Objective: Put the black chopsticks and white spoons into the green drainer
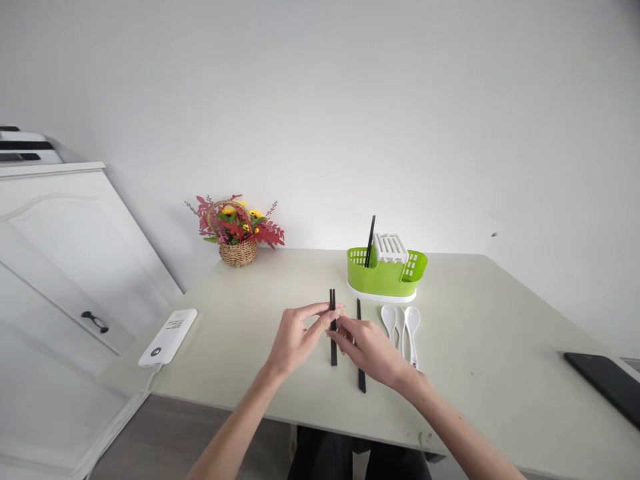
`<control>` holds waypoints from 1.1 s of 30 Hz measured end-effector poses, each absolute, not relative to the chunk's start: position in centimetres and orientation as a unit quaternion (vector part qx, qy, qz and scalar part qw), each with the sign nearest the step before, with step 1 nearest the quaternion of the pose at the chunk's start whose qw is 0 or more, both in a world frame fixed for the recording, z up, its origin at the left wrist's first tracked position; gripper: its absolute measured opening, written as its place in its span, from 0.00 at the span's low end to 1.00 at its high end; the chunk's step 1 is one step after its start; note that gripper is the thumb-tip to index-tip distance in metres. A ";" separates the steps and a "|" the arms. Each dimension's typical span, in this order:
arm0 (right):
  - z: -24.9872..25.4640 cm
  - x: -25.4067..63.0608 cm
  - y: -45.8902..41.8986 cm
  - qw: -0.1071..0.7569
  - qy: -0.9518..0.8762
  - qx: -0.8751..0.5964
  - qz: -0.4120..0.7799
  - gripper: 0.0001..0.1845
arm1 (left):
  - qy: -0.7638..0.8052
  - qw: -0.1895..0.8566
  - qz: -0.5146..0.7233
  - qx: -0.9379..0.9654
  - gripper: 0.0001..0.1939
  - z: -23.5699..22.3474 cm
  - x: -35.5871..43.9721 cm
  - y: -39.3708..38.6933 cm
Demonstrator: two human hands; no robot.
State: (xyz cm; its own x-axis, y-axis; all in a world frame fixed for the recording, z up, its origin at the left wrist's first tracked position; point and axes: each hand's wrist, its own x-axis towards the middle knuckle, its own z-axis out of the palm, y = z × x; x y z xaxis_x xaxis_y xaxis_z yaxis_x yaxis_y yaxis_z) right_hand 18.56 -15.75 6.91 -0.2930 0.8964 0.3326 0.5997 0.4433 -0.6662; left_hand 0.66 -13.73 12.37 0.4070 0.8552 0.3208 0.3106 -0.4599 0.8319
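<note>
A pair of black chopsticks [333,350] is held upright between both hands above the table. My left hand [299,333] pinches it near the upper part with thumb and fingers. Just below, my right hand [367,343] closes on the same pair from the right. Other black chopsticks [361,380] lie on the table, partly hidden under my right hand. Several white spoons [412,320] rest side by side to the right. Behind them stands a green utensil holder [383,280] with a white slotted top [391,247]; black chopsticks [371,240] lean in its left compartment.
A wicker basket of artificial flowers [239,253] stands at the back left of the table [480,313]. A white power bank [169,338] with a cable lies at the left edge, beside a white cabinet [65,267]. A dark phone-like device [607,383] lies at the right.
</note>
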 end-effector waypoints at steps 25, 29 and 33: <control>6.1 23.3 -19.7 0.304 -0.631 -0.571 0.429 0.27 | 0.424 0.553 0.393 0.599 0.19 12.9 2.0 -8.4; 5.5 23.9 -20.3 0.298 -0.628 -0.596 0.402 0.26 | 0.424 0.569 0.391 0.586 0.18 12.3 2.2 -8.4; 5.3 24.1 -20.4 0.293 -0.621 -0.610 0.397 0.27 | 0.415 0.568 0.398 0.588 0.17 12.3 2.5 -8.3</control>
